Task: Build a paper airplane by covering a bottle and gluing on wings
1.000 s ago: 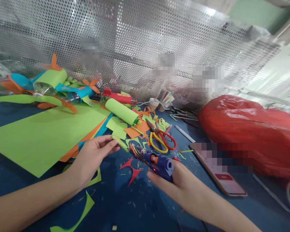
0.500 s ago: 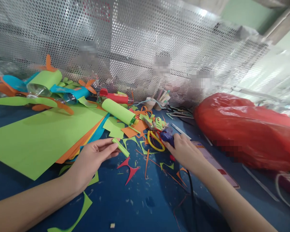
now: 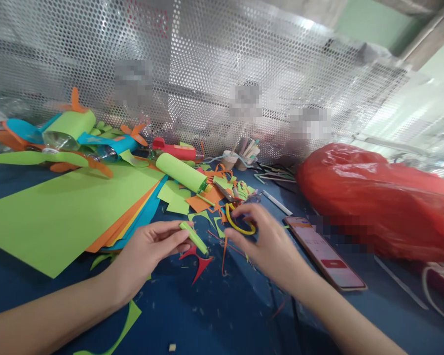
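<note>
1-handed, pinching a green roll (image 3: 198, 241) near its far end with left hand (image 3: 144, 249), slanting rightward, bodyward; with right hand (image 3: 269, 241) spread, empty, nearest scissors (image 3: 240, 228).

I'd call this a craft workshop, or at least a crafts corner; what the rest of the building is, I can't tell. The blue table (image 3: 207, 318) gives it away: big sheets (image 3: 77, 207) in green, orange, yellow and blue fanned out on the left, cut scraps (image 3: 203, 270) strewn about the middle, and yellow-handled scissors (image 3: 240, 230) among the litter. Further back lie plastic bottles dressed in colour, a green bottle (image 3: 181, 172) and a red bottle (image 3: 179, 151) among them, with orange propellers (image 3: 135, 132) nearby. Cups (image 3: 229, 160) stand behind, sticks (image 3: 250, 149) bristling up, against a silvery screen (image 3: 207, 59) full of holes.
</note>
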`<state>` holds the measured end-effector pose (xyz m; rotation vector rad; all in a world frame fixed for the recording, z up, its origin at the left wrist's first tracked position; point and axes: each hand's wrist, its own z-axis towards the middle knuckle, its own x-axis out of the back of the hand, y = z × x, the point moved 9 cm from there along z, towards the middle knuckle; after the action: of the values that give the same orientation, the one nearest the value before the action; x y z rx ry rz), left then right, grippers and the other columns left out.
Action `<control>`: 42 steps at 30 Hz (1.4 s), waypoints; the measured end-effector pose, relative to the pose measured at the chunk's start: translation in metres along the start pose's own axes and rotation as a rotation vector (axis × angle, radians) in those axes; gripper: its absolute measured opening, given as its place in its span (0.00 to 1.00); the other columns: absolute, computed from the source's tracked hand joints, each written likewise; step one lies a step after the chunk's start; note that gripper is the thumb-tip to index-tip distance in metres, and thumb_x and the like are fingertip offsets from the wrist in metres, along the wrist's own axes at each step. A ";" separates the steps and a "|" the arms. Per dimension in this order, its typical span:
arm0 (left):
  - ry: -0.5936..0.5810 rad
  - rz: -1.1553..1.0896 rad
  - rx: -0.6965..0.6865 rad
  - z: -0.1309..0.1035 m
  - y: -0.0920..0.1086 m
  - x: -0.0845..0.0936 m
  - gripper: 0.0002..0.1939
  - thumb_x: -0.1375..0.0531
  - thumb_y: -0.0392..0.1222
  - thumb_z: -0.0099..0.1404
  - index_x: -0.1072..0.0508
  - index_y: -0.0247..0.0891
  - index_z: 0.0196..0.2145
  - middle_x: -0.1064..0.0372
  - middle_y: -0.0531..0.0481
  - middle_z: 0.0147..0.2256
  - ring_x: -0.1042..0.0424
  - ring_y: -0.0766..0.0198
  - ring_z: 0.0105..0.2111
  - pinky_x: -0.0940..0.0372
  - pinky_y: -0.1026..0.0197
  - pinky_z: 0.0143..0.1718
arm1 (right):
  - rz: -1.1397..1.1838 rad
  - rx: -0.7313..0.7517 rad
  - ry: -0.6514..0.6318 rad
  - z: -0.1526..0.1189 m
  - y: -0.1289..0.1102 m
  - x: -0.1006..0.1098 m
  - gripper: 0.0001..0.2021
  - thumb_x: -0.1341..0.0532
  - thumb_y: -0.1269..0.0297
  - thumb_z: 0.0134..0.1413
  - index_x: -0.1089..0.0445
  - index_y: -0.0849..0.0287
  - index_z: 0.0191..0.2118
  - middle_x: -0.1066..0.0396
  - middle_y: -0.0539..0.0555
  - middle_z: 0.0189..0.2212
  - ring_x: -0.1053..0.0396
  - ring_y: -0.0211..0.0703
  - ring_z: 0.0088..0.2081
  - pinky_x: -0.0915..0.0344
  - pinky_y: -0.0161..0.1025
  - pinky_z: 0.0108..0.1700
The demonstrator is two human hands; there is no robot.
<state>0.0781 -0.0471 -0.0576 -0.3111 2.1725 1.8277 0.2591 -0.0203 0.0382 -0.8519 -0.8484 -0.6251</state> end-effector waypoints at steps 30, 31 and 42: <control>-0.070 0.062 -0.056 -0.008 -0.002 -0.007 0.06 0.32 0.44 0.56 0.19 0.46 0.34 0.21 0.56 0.34 0.24 0.68 0.32 0.29 0.69 0.40 | 0.399 0.136 -0.102 -0.025 -0.042 -0.030 0.03 0.39 0.72 0.56 0.30 0.57 0.35 0.28 0.48 0.30 0.31 0.37 0.34 0.36 0.32 0.37; -0.073 0.058 -0.061 -0.008 -0.002 -0.007 0.06 0.33 0.43 0.56 0.19 0.45 0.34 0.21 0.56 0.34 0.23 0.68 0.33 0.29 0.69 0.40 | 0.387 0.154 -0.093 -0.025 -0.043 -0.029 0.03 0.40 0.72 0.57 0.30 0.57 0.36 0.28 0.49 0.31 0.31 0.37 0.34 0.36 0.32 0.37; -0.108 0.803 -0.637 -0.024 0.057 -0.025 0.04 0.36 0.37 0.59 0.22 0.43 0.33 0.21 0.56 0.33 0.23 0.67 0.33 0.29 0.69 0.39 | 0.349 0.295 -0.092 -0.023 -0.050 -0.017 0.07 0.42 0.75 0.58 0.28 0.60 0.38 0.28 0.53 0.33 0.30 0.35 0.34 0.35 0.30 0.37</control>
<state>0.0801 -0.0610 0.0074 0.6257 1.6826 2.8502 0.2212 -0.0630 0.0345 -0.7392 -0.8257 -0.1501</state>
